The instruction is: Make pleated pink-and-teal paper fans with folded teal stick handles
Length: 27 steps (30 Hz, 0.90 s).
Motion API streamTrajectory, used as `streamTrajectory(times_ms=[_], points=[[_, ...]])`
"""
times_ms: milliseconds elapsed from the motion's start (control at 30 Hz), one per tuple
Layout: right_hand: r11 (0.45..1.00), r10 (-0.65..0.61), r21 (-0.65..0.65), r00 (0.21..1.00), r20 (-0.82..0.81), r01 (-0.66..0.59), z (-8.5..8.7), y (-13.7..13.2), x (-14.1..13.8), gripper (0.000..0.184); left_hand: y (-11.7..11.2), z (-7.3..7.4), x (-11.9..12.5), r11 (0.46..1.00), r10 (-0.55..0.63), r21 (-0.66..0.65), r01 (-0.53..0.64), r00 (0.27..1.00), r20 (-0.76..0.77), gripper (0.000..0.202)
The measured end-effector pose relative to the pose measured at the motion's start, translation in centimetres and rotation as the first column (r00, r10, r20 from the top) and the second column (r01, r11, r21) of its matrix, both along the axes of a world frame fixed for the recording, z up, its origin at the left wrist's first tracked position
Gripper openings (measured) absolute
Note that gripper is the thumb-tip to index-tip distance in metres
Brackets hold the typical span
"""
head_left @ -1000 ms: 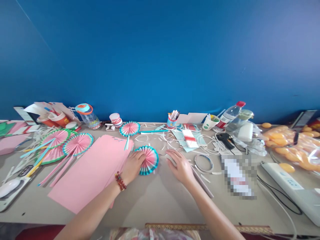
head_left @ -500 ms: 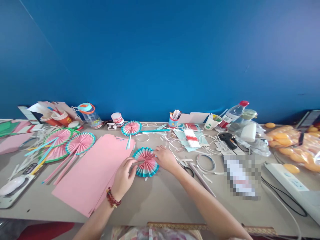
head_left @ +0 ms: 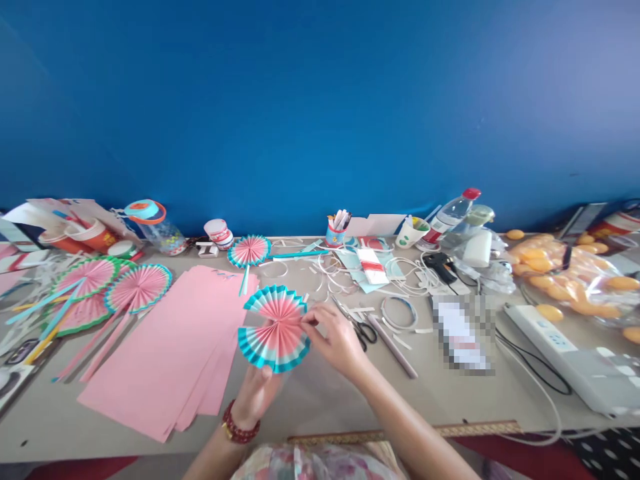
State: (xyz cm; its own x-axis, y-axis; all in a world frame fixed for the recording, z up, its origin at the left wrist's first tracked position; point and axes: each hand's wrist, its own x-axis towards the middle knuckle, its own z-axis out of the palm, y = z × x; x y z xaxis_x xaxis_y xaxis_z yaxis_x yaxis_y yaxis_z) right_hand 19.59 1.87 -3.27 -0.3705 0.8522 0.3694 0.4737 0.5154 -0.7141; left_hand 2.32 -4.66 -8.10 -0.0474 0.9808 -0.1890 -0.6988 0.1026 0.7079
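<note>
A round pleated paper fan (head_left: 281,343), pink in the middle with white and teal bands at the rim, is raised off the table between my hands. An open gap runs from its left edge toward the centre. My left hand (head_left: 263,388) grips the fan from below, its thumb at the lower rim and its other fingers mostly hidden behind the paper. With thumb and fingers pinched, my right hand (head_left: 334,335) holds the fan's right edge. Left of it lies a stack of pink paper sheets (head_left: 160,353). Scissors (head_left: 367,333) rest beyond my right hand.
Finished-looking fans (head_left: 137,289) with paper strips lie at left. Another fan (head_left: 249,252) is behind. A pen cup (head_left: 337,235), a bottle (head_left: 453,217), a glue gun (head_left: 441,268), a blurred patch (head_left: 463,337), a power strip (head_left: 543,340) and bagged orange balls (head_left: 565,273) line the right.
The fan has been lifted from the table and tilted up toward me. My left hand has shifted from its left side to beneath it. The camera view has turned slightly right.
</note>
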Motion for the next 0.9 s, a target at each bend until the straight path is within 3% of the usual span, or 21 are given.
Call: streamTrajectory(times_ms=[67,167,233,333,500,767,833,900], points=[[1.000,-0.004,0.024,0.999,-0.036,0.005,0.3,-1.4,-0.1,0.009,0.3,0.6,0.7,0.998,-0.007,-0.054,0.012,0.995,0.096,0.055],[0.997,-0.025,0.068,0.999,-0.044,0.027,-0.1,-2.7,1.8,0.024,1.0,1.5,0.9,0.989,0.020,-0.150,0.003,0.989,0.147,0.025],[0.983,-0.162,0.093,0.986,0.047,0.157,-1.2,-3.3,4.3,0.021,1.4,2.1,0.6,0.982,0.053,-0.185,-0.028,0.990,0.130,0.024],[0.928,-0.371,0.170,0.865,0.339,0.332,-3.4,-3.6,8.3,0.016,1.7,3.0,0.3,0.975,0.054,-0.220,-0.030,0.993,0.104,0.035],[0.920,-0.376,0.155,0.704,0.603,0.359,-5.6,-3.3,10.5,0.022,1.5,4.3,0.5,0.973,0.058,-0.229,-0.039,0.996,0.073,0.037],[0.894,-0.303,-0.002,0.608,0.734,0.448,-3.0,-2.2,10.1,0.009,0.8,5.7,-0.3,0.975,0.035,-0.220,-0.020,0.997,0.066,0.040],[0.885,-0.298,-0.041,0.629,0.718,0.465,-2.5,-2.1,10.7,0.007,0.8,5.8,-0.6,0.975,0.036,-0.222,-0.020,0.997,0.066,0.039],[0.888,-0.261,-0.133,0.721,0.642,0.440,-2.2,-2.1,11.6,0.006,0.9,5.9,-0.9,0.976,0.022,-0.218,-0.004,0.997,0.079,0.038]])
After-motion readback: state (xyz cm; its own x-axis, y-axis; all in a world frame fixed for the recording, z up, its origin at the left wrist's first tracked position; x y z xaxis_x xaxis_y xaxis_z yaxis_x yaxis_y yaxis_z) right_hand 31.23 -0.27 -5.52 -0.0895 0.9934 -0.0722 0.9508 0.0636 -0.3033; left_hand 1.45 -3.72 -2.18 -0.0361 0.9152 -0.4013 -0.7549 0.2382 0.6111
